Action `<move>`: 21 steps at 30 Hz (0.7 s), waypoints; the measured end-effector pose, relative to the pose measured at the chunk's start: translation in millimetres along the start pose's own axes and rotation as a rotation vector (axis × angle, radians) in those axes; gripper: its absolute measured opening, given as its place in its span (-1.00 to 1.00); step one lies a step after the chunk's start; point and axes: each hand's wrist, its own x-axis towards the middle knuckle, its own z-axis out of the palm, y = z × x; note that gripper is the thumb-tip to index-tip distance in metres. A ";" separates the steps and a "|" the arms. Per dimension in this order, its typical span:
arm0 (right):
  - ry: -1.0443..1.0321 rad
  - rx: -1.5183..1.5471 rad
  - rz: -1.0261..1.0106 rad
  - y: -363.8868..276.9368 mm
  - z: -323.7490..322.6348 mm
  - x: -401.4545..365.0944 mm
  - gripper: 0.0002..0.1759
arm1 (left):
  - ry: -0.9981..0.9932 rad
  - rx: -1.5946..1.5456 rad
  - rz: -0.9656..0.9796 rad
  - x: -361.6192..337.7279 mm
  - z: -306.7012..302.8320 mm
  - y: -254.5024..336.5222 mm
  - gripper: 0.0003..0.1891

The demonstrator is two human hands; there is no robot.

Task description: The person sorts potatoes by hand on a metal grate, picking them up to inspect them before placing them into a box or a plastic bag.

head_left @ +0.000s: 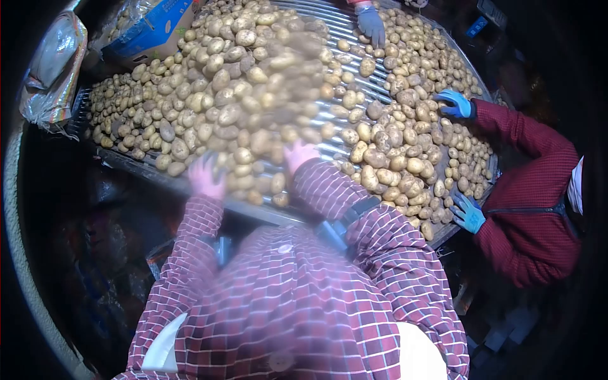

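Left hand (204, 177) and right hand (299, 155), both blurred and with grip not discernible, lie at the near edge of the potatoes (228, 95) heaped on the table (342, 31). A co-worker's gloves (456, 104) touch potatoes at right.

Ribbed metal table (340, 26) heaped with potatoes (209, 95)

potatoes (190, 101) tan | sleeves (329, 190) red-wht plaid | co-wkr gloves (456, 104) blue | box (158, 25) blue
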 end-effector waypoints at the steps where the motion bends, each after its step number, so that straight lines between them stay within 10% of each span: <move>1: -0.048 -0.010 -0.004 1.5 -7.6 -5.4 -0.40 | 0.009 0.002 -0.001 -0.8 1.9 0.4 -0.51; 4: 0.050 0.277 -0.020 46.3 15.9 -2.3 -0.28 | -0.012 -0.019 -0.036 -4.3 9.4 -5.8 -0.42; 7: 0.007 1.191 0.057 84.0 -29.2 -70.4 -0.25 | 0.003 0.023 -0.006 -3.1 5.5 -5.0 -0.47; 9: 0.073 1.941 -0.231 147.7 43.6 -67.1 -0.43 | 0.016 -0.035 0.018 -2.1 6.9 -9.6 -0.49; 13: 0.391 2.113 -0.022 178.6 67.9 -120.9 -0.38 | 0.119 -0.462 -0.082 9.9 8.4 13.2 -0.56; 15: 0.390 1.782 0.298 182.5 76.5 -122.6 -0.37 | -0.077 -0.622 0.061 27.7 3.7 51.2 -0.59; 21: 0.441 1.667 0.269 125.8 89.6 -106.5 -0.36 | -0.828 -0.207 0.317 68.3 30.4 150.9 -0.32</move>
